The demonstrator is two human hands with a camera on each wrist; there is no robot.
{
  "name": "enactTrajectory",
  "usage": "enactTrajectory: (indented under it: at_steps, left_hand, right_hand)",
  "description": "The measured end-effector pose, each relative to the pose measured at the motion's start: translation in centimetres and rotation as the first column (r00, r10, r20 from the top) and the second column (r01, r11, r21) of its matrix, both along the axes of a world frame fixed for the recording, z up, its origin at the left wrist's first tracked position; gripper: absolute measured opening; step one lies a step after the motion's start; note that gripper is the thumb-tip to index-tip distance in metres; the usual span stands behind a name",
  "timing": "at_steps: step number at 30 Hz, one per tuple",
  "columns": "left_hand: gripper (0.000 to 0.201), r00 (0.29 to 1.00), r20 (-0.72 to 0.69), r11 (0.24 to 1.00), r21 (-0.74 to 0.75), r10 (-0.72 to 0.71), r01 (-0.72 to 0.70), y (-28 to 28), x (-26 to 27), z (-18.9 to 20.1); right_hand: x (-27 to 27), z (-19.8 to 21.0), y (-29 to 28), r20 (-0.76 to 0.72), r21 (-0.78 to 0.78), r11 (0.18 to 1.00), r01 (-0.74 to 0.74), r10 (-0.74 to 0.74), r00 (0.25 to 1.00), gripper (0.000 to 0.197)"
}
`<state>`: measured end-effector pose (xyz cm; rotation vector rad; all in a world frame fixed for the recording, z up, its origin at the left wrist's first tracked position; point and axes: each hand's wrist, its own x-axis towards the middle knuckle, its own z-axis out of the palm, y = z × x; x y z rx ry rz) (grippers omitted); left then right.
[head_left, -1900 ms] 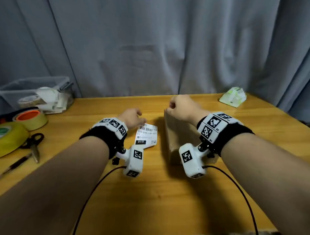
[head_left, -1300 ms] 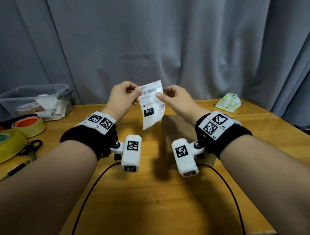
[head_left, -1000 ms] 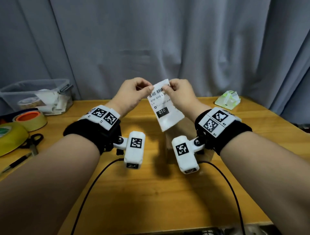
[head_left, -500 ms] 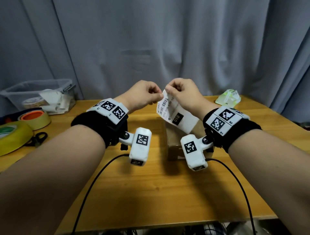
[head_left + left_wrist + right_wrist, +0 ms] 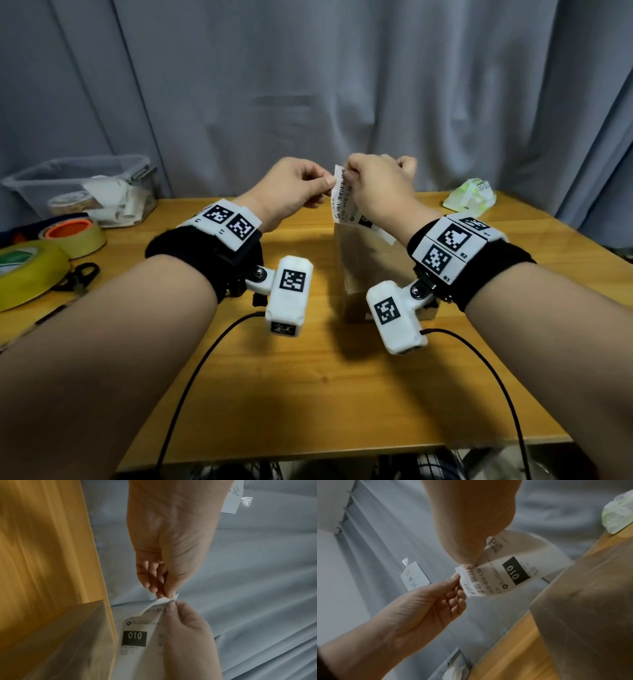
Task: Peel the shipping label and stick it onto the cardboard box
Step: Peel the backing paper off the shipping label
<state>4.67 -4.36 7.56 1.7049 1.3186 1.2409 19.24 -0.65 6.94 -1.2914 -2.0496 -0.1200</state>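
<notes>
I hold the white shipping label (image 5: pixel 343 202), printed with a barcode and a black "010" block, up in the air above the cardboard box (image 5: pixel 363 270). My left hand (image 5: pixel 327 180) pinches the label's top corner between thumb and fingertips. My right hand (image 5: pixel 346 176) pinches the same top edge right beside it. In the left wrist view the label (image 5: pixel 137 628) hangs down from both pinches, with its corner curled at the left hand (image 5: pixel 165 595). The right wrist view shows the label (image 5: pixel 496 577) bowed over the box (image 5: pixel 590 615). The box stands upright on the table, partly hidden by my right wrist.
On the wooden table (image 5: pixel 308 394) a clear plastic bin (image 5: pixel 78 185) stands at the back left. Two tape rolls (image 5: pixel 75 236) and scissors (image 5: pixel 77 277) lie on the left. A green-white packet (image 5: pixel 469 198) sits at the back right. A grey curtain (image 5: pixel 308 85) hangs behind.
My left hand picked the label up off the table and both hands raised it. The pinches have closed in on its top corner, and the label has swung over the box.
</notes>
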Motion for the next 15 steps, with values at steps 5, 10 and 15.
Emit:
enactTrajectory:
  at_steps: [5, 10, 15]
  left_hand:
    - [0.015, 1.000, 0.017, 0.999, -0.034, 0.026, -0.026, -0.1, 0.1, 0.2]
    - [0.020, 0.988, 0.143, 0.998, -0.006, 0.059, -0.059, -0.1, 0.2, 0.1]
    - [0.013, 0.964, 0.266, 0.998, 0.055, -0.016, 0.001, 0.0, 0.2, -0.2]
  right_hand:
    - [-0.4, 0.2, -0.3, 0.075, 0.055, 0.998, 0.013, -0.017, 0.997, 0.016]
    - [-0.5, 0.4, -0.9, -0.039, 0.251, 0.968, 0.016, -0.006, 0.999, 0.020]
    - [-1.2, 0.0, -1.3, -0.429, 0.019, 0.944, -0.329, 0.305, 0.850, 0.016]
